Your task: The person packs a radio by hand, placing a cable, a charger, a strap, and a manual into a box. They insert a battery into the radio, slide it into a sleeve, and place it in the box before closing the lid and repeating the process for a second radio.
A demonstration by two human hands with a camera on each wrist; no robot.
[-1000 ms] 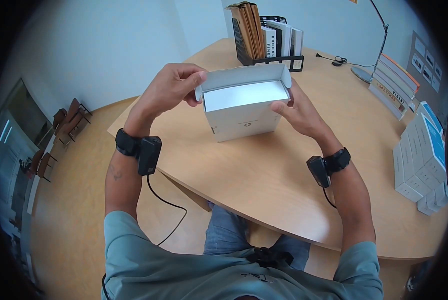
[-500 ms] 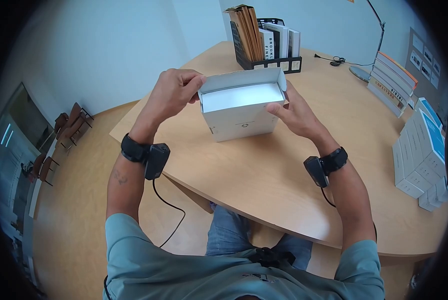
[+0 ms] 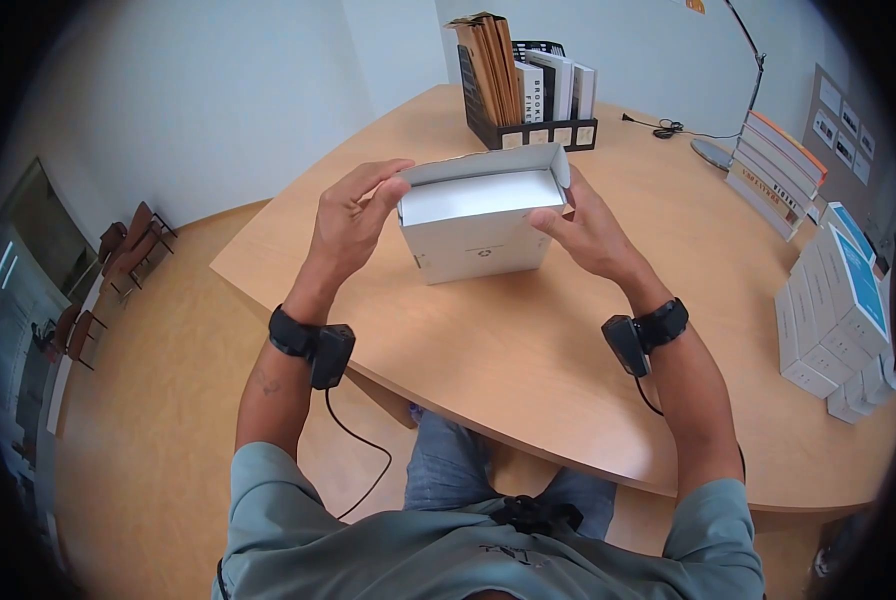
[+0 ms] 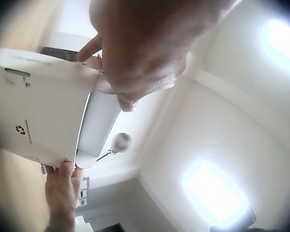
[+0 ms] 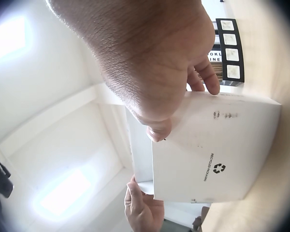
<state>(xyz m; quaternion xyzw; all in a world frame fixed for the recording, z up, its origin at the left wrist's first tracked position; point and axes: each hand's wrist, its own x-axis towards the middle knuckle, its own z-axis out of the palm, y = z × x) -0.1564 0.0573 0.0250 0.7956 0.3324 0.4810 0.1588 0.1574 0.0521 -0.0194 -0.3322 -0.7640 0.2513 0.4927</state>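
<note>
A white cardboard box (image 3: 483,245) stands upright on the table, its lid flap (image 3: 483,163) raised along the far side. A flat white surface shows inside the opening. My left hand (image 3: 353,215) holds the lid's left corner, thumb near the box's rim and fingers behind. In the right wrist view, this left hand (image 5: 142,210) pinches beside a rounded side tab (image 5: 146,186). My right hand (image 3: 593,230) grips the right upper edge, thumb on the front face, fingers round the side. A recycling mark (image 5: 219,168) is printed on the near face.
Behind the box, a black organizer (image 3: 543,135) holds folders and books. Stacked books (image 3: 773,180) and a lamp base (image 3: 711,153) stand at the back right. Several white boxes (image 3: 833,310) are piled at the right. The table's front edge (image 3: 488,430) curves before the person.
My left hand has lowered slightly at the lid's left corner, its wrist swinging inward to the right. The left side tab has gone from sight in the head view. My right hand keeps its grip.
</note>
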